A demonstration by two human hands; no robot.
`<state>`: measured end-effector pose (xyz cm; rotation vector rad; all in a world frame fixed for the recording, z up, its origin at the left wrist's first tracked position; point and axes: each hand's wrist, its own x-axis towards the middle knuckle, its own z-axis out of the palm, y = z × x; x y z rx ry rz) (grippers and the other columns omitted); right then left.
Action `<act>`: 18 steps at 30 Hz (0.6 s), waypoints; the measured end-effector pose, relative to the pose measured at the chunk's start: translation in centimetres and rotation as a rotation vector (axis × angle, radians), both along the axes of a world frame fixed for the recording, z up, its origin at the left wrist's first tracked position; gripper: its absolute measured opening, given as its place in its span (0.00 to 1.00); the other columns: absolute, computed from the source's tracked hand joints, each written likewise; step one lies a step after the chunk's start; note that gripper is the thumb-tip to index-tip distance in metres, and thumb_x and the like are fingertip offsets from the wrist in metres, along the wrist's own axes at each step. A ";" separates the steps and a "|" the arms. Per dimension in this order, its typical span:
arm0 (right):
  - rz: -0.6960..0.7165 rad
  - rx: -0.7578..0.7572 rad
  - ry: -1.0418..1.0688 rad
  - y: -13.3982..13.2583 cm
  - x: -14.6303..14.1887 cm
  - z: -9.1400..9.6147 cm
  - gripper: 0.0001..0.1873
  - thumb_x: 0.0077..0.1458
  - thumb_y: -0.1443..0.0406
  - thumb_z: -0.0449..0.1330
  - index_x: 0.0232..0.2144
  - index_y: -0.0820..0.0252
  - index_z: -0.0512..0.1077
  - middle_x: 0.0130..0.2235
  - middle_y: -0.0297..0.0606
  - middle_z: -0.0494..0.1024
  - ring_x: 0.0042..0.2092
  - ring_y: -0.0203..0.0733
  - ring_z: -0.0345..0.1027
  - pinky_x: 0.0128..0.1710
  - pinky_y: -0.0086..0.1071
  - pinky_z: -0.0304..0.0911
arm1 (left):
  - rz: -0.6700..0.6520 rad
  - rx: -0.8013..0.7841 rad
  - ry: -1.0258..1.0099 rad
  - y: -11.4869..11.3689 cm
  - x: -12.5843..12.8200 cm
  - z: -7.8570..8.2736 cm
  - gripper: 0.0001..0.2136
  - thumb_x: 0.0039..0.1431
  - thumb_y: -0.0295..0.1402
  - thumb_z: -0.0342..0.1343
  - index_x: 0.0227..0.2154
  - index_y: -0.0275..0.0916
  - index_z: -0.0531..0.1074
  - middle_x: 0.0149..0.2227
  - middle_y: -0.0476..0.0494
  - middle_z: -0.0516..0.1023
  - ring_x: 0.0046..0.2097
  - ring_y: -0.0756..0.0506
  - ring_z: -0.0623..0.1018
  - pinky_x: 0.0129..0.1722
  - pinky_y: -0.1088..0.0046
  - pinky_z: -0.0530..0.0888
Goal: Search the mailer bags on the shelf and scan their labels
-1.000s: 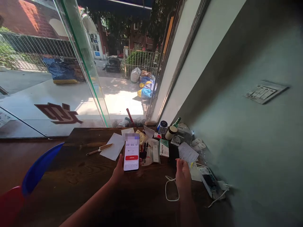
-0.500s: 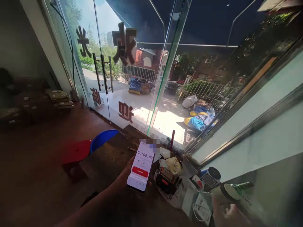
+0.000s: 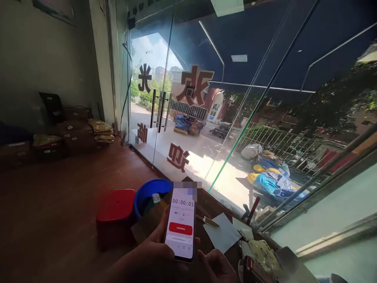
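Note:
My left hand [image 3: 153,255] is wrapped round a smartphone [image 3: 182,224] held upright, its screen showing a timer reading and a red button. My right hand [image 3: 216,267] comes in at the bottom edge just right of the phone, fingers loosely curled, with nothing visible in it. A knife [image 3: 208,221] lies on the dark wooden table [image 3: 147,228] beyond the phone, next to a sheet of white paper [image 3: 222,232].
A red stool [image 3: 115,214] and a blue basin [image 3: 149,192] stand left of the table. Glass doors [image 3: 159,114] and a glass wall [image 3: 265,129] face the street. Packets and boxes [image 3: 101,129] sit along the left wall. Clutter [image 3: 262,255] fills the table's right end.
The view has swung left and up from the table to the doorway. The phone stays in my left hand, its timer counting up. My right hand has come beside the phone.

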<state>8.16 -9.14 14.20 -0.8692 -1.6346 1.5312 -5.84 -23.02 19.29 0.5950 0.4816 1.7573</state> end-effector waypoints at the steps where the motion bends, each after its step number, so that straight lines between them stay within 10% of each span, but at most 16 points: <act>1: 0.024 -0.014 0.043 -1.6 -2.6 0.4 0.24 0.41 0.48 0.65 0.13 0.56 0.60 0.16 0.29 0.63 0.20 0.35 0.58 0.19 0.29 0.58 | -0.001 0.013 -0.013 -1.6 -1.9 -0.1 0.59 0.41 0.20 0.59 0.58 0.65 0.17 0.62 0.48 0.61 0.60 0.33 0.65 0.45 0.58 0.74; 8: 0.415 -0.069 0.159 -14.3 -21.2 4.6 0.24 0.54 0.49 0.55 0.49 0.52 0.69 0.50 0.40 0.76 0.51 0.51 0.69 0.47 0.38 0.69 | 0.196 0.015 -0.055 -13.9 -14.1 -1.3 0.51 0.40 0.22 0.53 0.65 0.51 0.30 0.60 0.44 0.65 0.58 0.37 0.67 0.51 0.61 0.67; 18: 0.941 -0.383 0.023 -29.1 -37.3 4.6 0.20 0.46 0.55 0.62 0.41 0.58 0.73 0.36 0.36 0.79 0.35 0.43 0.70 0.34 0.32 0.67 | 0.899 -0.113 -0.168 -27.4 -22.4 -3.1 0.48 0.38 0.26 0.60 0.65 0.46 0.45 0.52 0.42 0.74 0.54 0.37 0.71 0.50 0.64 0.68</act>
